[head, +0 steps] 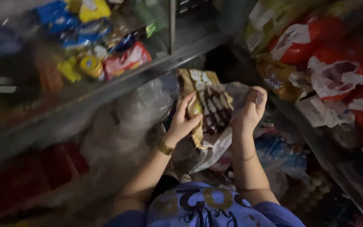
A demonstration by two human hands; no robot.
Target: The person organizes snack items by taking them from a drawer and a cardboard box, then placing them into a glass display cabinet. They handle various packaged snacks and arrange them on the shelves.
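A gold and brown snack packet is held upright in front of me, over a clear plastic bag. My left hand grips the packet's left edge, fingers curled round it; a gold bracelet sits on that wrist. My right hand is closed on the thin plastic of the bag at the packet's right side. A white bag hangs below the packet.
A glass-fronted shelf with blue, yellow and red snack packs runs along the upper left. Red and white packets are piled on the right. Blue packs lie low right. Red boxes show at lower left.
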